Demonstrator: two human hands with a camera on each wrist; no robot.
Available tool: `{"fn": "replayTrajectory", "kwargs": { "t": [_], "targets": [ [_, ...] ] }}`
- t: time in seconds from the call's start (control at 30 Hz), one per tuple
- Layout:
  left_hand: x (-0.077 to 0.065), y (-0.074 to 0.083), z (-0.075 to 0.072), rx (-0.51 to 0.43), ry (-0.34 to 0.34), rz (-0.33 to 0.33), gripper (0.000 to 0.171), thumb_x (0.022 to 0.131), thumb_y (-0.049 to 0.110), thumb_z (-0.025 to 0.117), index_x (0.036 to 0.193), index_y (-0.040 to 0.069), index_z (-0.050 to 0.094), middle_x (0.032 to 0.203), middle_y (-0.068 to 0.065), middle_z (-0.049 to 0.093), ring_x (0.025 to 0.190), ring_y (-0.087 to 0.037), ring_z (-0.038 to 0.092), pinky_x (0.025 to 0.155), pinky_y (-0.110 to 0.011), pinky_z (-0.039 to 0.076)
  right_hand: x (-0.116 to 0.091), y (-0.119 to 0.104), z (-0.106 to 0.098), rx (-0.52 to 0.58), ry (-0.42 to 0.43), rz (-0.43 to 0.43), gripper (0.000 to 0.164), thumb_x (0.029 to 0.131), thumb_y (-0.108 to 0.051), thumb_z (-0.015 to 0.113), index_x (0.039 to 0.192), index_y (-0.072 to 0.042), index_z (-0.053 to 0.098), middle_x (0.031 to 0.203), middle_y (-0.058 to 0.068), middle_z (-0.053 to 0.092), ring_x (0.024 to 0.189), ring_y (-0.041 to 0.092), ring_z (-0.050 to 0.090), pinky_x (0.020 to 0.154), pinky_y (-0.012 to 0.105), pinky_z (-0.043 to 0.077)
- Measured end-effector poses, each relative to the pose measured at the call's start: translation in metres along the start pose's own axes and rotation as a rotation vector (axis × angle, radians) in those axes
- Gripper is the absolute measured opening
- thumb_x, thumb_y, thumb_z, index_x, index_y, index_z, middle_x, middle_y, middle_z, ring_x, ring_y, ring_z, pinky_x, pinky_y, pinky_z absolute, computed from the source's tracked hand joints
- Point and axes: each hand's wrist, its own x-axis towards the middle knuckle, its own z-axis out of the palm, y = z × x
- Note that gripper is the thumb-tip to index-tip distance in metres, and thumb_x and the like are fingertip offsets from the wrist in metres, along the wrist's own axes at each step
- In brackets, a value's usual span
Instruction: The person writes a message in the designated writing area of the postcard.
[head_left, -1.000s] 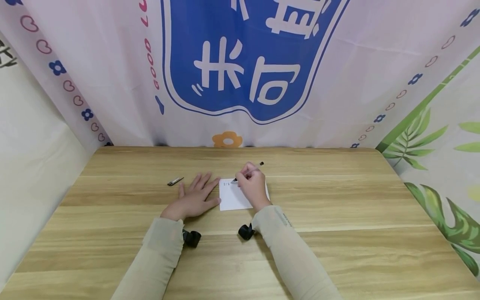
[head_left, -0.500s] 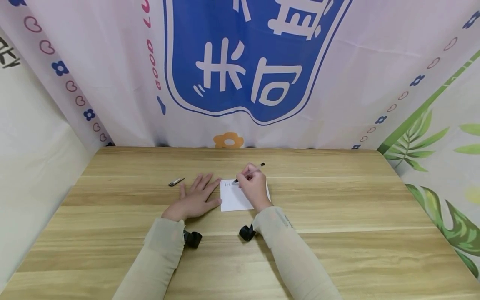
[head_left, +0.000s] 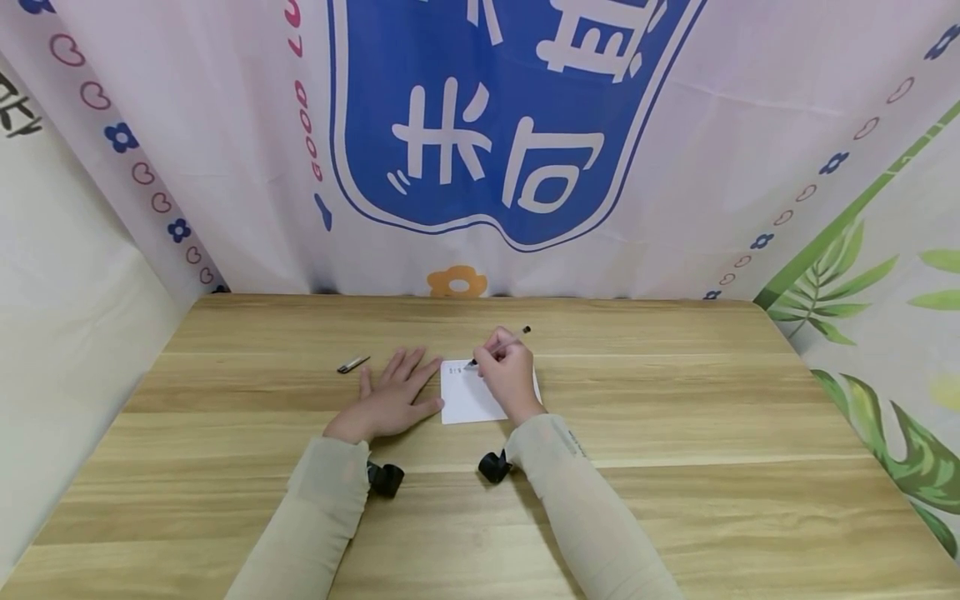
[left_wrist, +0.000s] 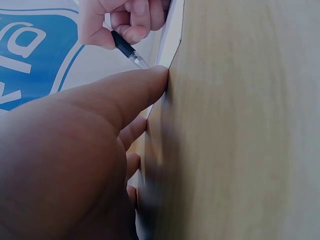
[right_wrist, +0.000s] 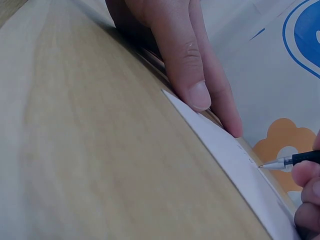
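My right hand (head_left: pixel 507 371) pinches a pen (head_left: pixel 512 339) with a clear barrel and a black grip. In the right wrist view the pen's tip (right_wrist: pixel 267 165) is right at the surface of a white sheet of paper (right_wrist: pixel 220 150). A short row of small dark marks runs along the sheet's upper left part in the head view. My left hand (head_left: pixel 390 400) lies spread on the table, with thumb and index fingertip at the paper's left edge. In the left wrist view the left thumb (left_wrist: pixel 135 90) reaches the edge of the paper (left_wrist: pixel 172 40).
A pen cap (head_left: pixel 352 364) lies on the wooden table (head_left: pixel 712 433), just beyond the left hand's fingers. A printed curtain (head_left: pixel 262 150) hangs behind the table's far edge. Black wrist cameras (head_left: pixel 386 480) sit at both cuffs.
The head view has shifted very slightly. The pen stays near the row of marks, and both hands keep almost the same place.
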Motion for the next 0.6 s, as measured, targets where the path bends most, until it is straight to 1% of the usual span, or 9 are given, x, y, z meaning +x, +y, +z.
{"fn": "replayTrajectory", "kwargs": {
  "t": [0.3,0.47,0.6],
  "targets": [
    [-0.0043,0.0028,-0.0029,-0.001,-0.012,-0.001,0.073,0.103,0.05,0.049,0.164,0.021,0.02,0.171,-0.009,0.001,0.155,-0.036,-0.01,0.108,-0.073,-0.018,-0.0016,0.0015,-0.0001,-0.007,-0.031,0.0,0.016,0.085,-0.001,0.059,0.072,-0.007,0.053,0.057,0.001,0.057,0.051,0.013,0.056,0.048,0.022,0.044],
    [-0.0022,0.001,-0.0008,0.001,-0.005,-0.005,0.071,0.104,0.048,0.049,0.164,0.021,0.02,0.171,-0.009,0.002,0.155,-0.036,-0.009,0.109,-0.072,-0.019,-0.001,0.0016,-0.0003,-0.017,-0.019,-0.001,0.016,0.085,-0.002,0.06,0.071,-0.007,0.054,0.056,0.001,0.057,0.051,0.014,0.057,0.048,0.023,0.045],
    [0.0013,-0.001,0.0007,0.006,-0.002,-0.007,0.072,0.104,0.049,0.048,0.164,0.021,0.02,0.171,-0.009,0.002,0.155,-0.036,-0.009,0.108,-0.073,-0.019,0.0001,0.0008,-0.0001,-0.022,-0.001,-0.008,0.017,0.085,-0.001,0.061,0.071,-0.007,0.054,0.057,0.002,0.057,0.051,0.015,0.056,0.048,0.024,0.045]
  ]
}}
